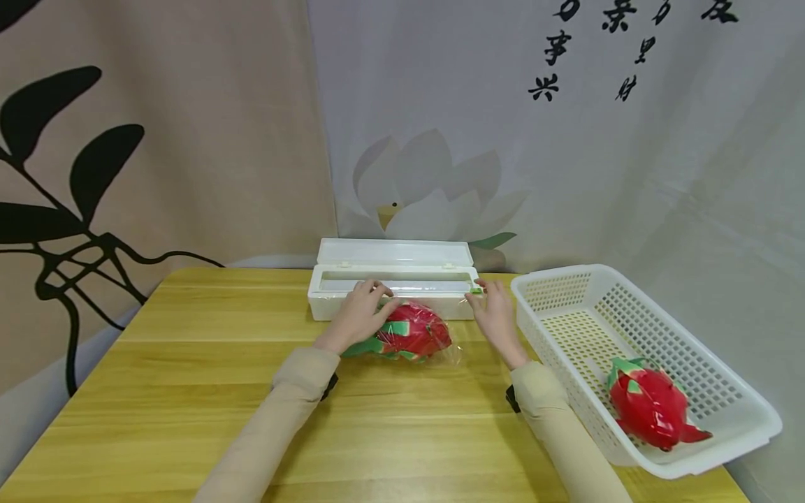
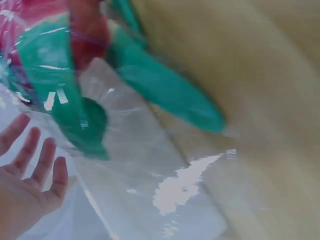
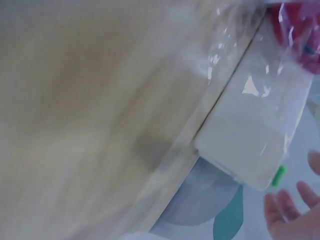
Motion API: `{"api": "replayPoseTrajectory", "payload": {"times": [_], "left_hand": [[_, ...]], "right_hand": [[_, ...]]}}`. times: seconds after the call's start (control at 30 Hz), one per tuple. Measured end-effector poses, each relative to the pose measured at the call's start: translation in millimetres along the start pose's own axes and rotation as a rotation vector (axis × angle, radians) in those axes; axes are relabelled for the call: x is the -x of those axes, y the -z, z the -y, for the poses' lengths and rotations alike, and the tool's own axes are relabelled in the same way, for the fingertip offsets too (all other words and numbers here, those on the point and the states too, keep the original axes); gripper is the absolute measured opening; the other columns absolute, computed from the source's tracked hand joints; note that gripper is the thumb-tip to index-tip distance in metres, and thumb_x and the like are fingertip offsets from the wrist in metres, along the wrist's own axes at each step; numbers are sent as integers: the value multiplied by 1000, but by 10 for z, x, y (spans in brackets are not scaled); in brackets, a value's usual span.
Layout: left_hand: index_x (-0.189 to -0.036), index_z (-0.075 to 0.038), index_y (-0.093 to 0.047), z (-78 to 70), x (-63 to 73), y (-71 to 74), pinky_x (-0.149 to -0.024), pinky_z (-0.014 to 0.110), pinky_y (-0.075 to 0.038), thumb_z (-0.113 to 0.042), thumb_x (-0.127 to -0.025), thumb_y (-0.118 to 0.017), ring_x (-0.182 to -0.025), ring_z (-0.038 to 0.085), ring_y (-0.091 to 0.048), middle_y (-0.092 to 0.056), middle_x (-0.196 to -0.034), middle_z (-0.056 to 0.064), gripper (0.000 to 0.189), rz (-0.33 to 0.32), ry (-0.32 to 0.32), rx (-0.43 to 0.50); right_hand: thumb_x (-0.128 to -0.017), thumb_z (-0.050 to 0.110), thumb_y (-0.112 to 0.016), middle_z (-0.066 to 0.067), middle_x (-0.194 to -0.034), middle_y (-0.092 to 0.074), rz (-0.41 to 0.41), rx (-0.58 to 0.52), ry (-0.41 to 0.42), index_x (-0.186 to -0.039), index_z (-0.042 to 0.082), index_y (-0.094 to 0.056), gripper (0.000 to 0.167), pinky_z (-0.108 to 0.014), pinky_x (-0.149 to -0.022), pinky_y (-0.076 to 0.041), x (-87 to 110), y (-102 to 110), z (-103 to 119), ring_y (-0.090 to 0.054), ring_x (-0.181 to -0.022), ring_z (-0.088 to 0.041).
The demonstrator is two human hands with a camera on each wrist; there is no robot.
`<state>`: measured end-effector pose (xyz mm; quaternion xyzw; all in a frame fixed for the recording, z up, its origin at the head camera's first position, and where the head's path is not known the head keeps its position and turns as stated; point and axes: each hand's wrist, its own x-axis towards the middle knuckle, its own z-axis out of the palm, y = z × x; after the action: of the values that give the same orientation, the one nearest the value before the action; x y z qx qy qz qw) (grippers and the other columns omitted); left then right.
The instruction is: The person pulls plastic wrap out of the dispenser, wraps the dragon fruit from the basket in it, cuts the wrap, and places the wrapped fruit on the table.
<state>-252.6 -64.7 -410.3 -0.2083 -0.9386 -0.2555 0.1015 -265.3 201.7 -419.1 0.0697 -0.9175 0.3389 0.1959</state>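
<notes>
A red dragon fruit with green scales lies on the table under clear cling film, in front of a long white cling film dispenser. My left hand reaches over the fruit's left end, its fingertips at the dispenser's front edge. In the left wrist view those fingers spread loosely beside the wrapped fruit. At the dispenser's right end is my right hand, thumb and forefinger apart around a small green piece. In the right wrist view, its fingertips are loosely bent close to that piece.
The dispenser's lid stands raised at the back, near a printed curtain. On the right, a white perforated basket holds another dragon fruit. Wooden tabletop extends to the left and front.
</notes>
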Motion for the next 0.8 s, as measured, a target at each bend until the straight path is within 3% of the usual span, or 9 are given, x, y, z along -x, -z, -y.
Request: {"api": "replayPoseTrajectory", "payload": {"times": [0.13,0.27,0.37,0.47,0.63,0.8], "left_hand": [[-104,-6,-67,-101,-111,40,-90,44,-50,-35,-97,-52,-109,28,-55,-59,-116,11,33,16,-65,-104],[-104,-3,-63,-180,-216,66,-81,40,-53,-30,-94,-56,-97,27,-59,-62,-106,11,30,37,-81,-203],[-106,-2,-61,-229,-281,87,-75,37,-54,-26,-91,-58,-88,26,-60,-63,-101,11,28,49,-88,-208],[-108,-3,-63,-286,-352,112,-77,37,-54,-19,-89,-59,-88,26,-60,-64,-103,11,25,84,-113,-177],[-113,-5,-64,-447,-514,132,-82,37,-53,-9,-90,-53,-95,27,-61,-62,-110,12,26,197,-145,-118],[-120,-6,-62,-676,-739,52,-91,38,-52,-9,-92,-52,-106,26,-62,-63,-117,10,30,268,-253,-205]], "right_hand": [[-88,25,-68,-27,-138,-46,142,60,-40,-137,-6,-42,64,-51,-110,-35,-114,10,-70,-44,-128,-42],[-86,24,-70,-27,-144,-41,225,64,-63,-141,-7,-37,71,-49,-113,-33,-181,3,-150,-41,-133,-42],[-84,23,-71,-26,-143,-42,224,56,-59,-139,-8,-40,70,-49,-110,-37,-196,-11,-193,-44,-130,-42],[-81,22,-74,-27,-137,-48,192,60,-42,-136,-7,-45,69,-49,-105,-42,-206,-31,-221,-51,-124,-42],[-77,24,-77,-27,-128,-57,146,75,-37,-131,-6,-51,67,-48,-96,-48,-223,-50,-254,-59,-112,-41],[-77,26,-76,-26,-128,-58,136,95,-40,-131,-5,-52,67,-48,-90,-50,-228,-56,-272,-61,-108,-40]]}}
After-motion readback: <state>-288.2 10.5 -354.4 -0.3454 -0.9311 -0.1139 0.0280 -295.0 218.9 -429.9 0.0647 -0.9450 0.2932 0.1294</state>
